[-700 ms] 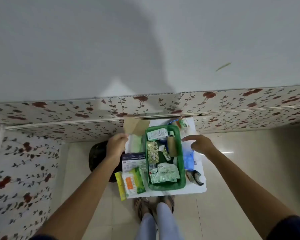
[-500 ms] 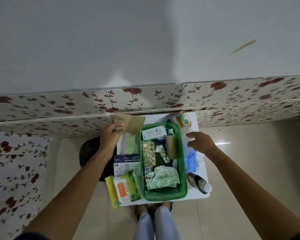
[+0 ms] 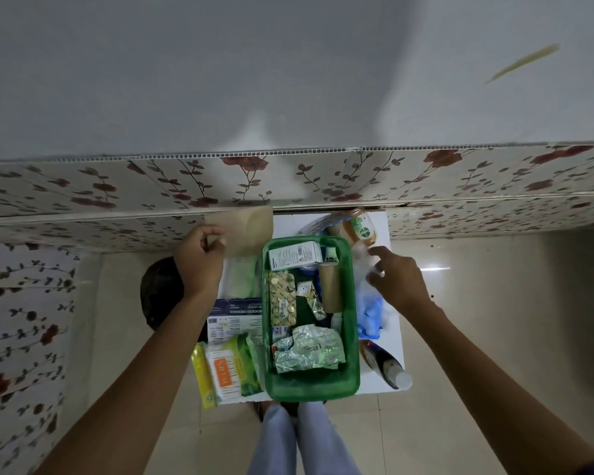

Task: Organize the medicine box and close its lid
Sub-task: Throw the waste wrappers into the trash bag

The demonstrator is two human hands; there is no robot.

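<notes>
A green medicine box [image 3: 352,337] stands open on a small white table [image 3: 393,325]. Inside lie a white carton [image 3: 294,256], a gold blister strip [image 3: 282,298], a tan roll [image 3: 330,286] and crumpled foil packs [image 3: 307,347]. My left hand [image 3: 199,265] pinches a brown paper envelope [image 3: 247,229] at the table's far left. My right hand [image 3: 396,279] hovers with fingers apart over a clear and blue plastic bag [image 3: 369,311] right of the box. No lid is visible.
Left of the box lie a pale green pack [image 3: 242,277], a blue dressings carton [image 3: 234,318] and yellow and green packets [image 3: 225,370]. A bottle [image 3: 384,366] lies at the right front, an antiseptic bottle [image 3: 359,228] at the back. A dark round object [image 3: 158,296] sits on the floor.
The view has shifted. My left hand stays pinched on the brown envelope. My right hand has lowered a little toward the plastic bag beside the box.
</notes>
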